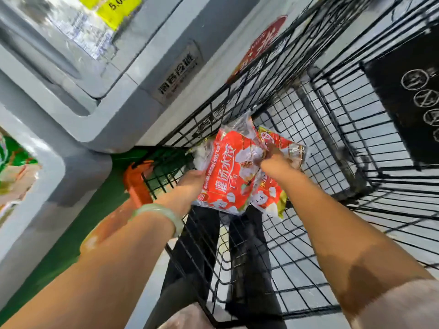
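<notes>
Two red bags of frozen dumplings hang over the black wire shopping cart (pixel 332 143). The front bag (pixel 228 172) has white characters on it, and my left hand (pixel 190 186) grips its left edge from below. A second bag (pixel 278 195) lies partly behind it to the right. My right hand (pixel 275 165) holds the bags near their upper right, fingers curled among the plastic. A pale green bangle (pixel 164 214) sits on my left wrist.
A grey chest freezer (pixel 114 110) stands left of the cart, with a yellow price tag (pixel 111 8) on its glass lid. The cart's orange handle end (pixel 137 184) is beside my left hand. A black sign panel (pixel 408 91) hangs at the cart's right.
</notes>
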A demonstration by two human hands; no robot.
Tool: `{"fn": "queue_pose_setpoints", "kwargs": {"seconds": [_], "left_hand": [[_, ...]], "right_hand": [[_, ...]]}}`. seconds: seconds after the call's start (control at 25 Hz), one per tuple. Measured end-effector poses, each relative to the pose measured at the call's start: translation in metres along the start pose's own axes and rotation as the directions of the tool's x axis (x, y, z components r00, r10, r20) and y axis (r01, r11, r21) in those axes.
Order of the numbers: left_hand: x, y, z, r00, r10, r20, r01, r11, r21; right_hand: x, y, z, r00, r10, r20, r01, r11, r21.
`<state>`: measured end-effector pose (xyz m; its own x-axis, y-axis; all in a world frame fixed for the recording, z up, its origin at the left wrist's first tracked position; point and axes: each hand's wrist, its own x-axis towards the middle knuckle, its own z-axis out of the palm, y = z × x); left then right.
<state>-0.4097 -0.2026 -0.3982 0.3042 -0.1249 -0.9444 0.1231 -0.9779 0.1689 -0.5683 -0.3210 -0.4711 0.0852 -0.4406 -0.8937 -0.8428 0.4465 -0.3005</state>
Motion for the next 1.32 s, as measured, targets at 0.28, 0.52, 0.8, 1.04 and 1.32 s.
{"fn": "queue_pose_setpoints", "kwargs": {"seconds": [0.28, 0.52, 0.8, 1.04, 1.32], "left_hand": [[-0.007, -0.006, 0.010, 0.999, -0.022, -0.042, 0.017, 0.992, -0.125], [-0.053, -0.014, -0.003, 0.999, 0.017, 0.048, 0.001, 0.941, -0.339], [-0.133, -0.045, -0.029, 0.996, 0.073, 0.047, -0.036, 0.839, -0.544], [-0.188, -0.104, -0.067, 0.987, 0.159, 0.012, -0.118, 0.778, -0.617], [-0.222, -0.192, -0.139, 0.970, 0.224, 0.090, -0.154, 0.861, -0.485]], "right_hand": [[-0.016, 0.018, 0.013, 0.993, -0.118, 0.003, 0.108, 0.899, -0.425], [-0.080, 0.021, 0.006, 0.968, -0.201, 0.151, 0.220, 0.968, -0.122], [-0.151, 0.004, -0.002, 0.996, -0.042, 0.081, 0.019, 0.963, 0.270], [-0.252, -0.027, -0.030, 0.991, -0.117, 0.066, 0.067, 0.856, 0.513], [-0.358, -0.061, 0.044, 0.960, -0.249, 0.130, 0.108, 0.753, 0.649]]}}
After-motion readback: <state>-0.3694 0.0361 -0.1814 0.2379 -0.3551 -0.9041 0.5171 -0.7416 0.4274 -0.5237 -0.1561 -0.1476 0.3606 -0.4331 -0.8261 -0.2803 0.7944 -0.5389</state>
